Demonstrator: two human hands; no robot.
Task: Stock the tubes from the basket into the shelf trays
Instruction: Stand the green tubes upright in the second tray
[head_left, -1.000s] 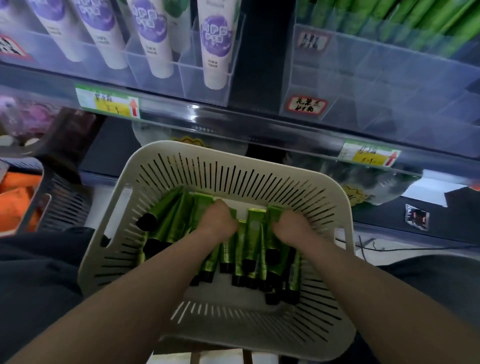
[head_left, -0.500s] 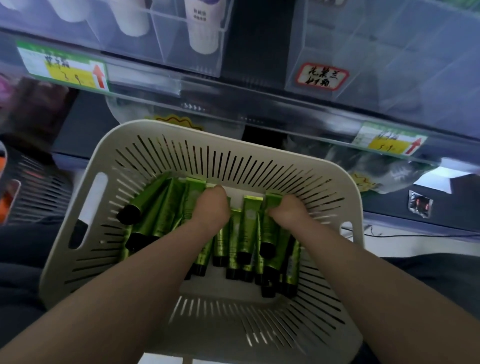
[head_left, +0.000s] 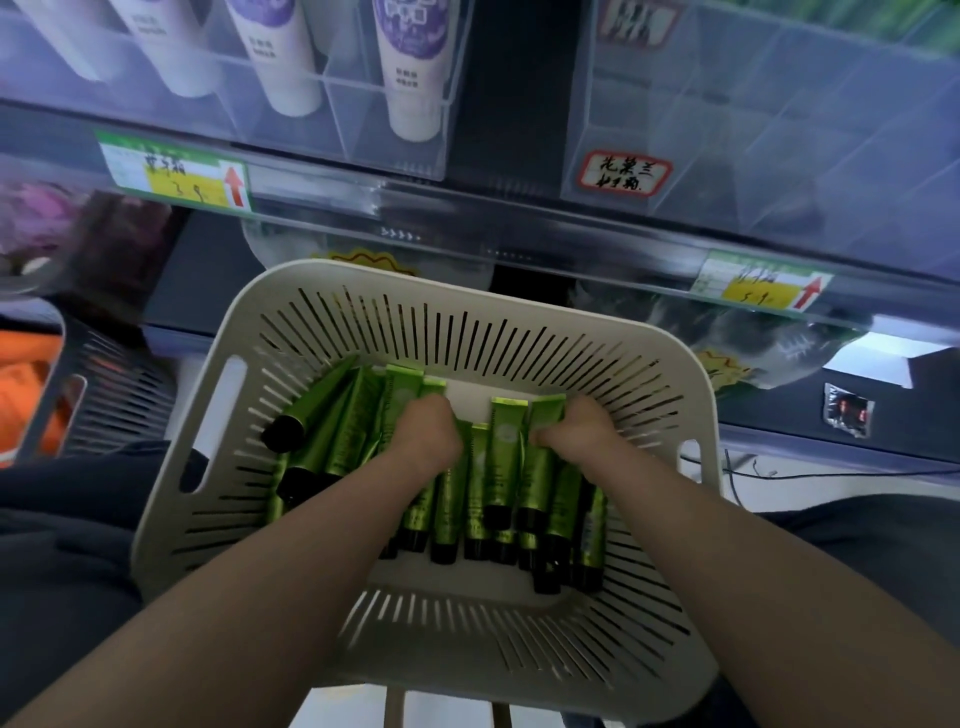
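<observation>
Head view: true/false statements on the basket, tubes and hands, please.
1. The left hand and the right hand are both in the basket, on the green tubes. True.
2. The green tubes have white caps. False: the caps are black.
3. The basket is dark grey. False: it is off-white, with slotted walls.
4. The upper left shelf tray holds white tubes with purple prints. True.
5. The price tags on the shelf edge bear red arrows. True.
</observation>
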